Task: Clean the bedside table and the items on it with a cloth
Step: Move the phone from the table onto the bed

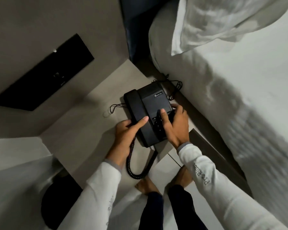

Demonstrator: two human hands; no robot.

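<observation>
Bench (83,130), pale and smooth, fills the corner between the grey wall and the bed, and a black telephone (148,113) sits on it toward the bed side. No cloth shows anywhere in this view.

The telephone is the landmark here. Its handset (136,113) lies in the cradle along the telephone's left edge. The left hand (125,136) is at the near end of that handset, fingers curled around it with the thumb lying on top, so it has hold of the handset end. The right hand (175,128) rests on the telephone's near right part, over the keypad, with the fingers spread and partly bent: the thumb lies across the keys and the other fingers wrap the right edge of the body. It grips the telephone body loosely rather than closing fully.

A coiled cord (133,168) runs from the near end of the telephone, loops down past the bench's front edge and back up toward the left hand. A thin black cable (116,107) loops on the bench just left of the telephone, and more cable (175,87) lies tangled behind the telephone, next to the bed.

To the right of the telephone stands the bed (239,97) with white sheets, a pillow (223,22) at its far end. On the wall, left of and beyond the telephone, is a black panel (43,75). Both arms wear white sleeves (206,176). Below the telephone, 2 bare feet stand on the tiled floor (165,163).
</observation>
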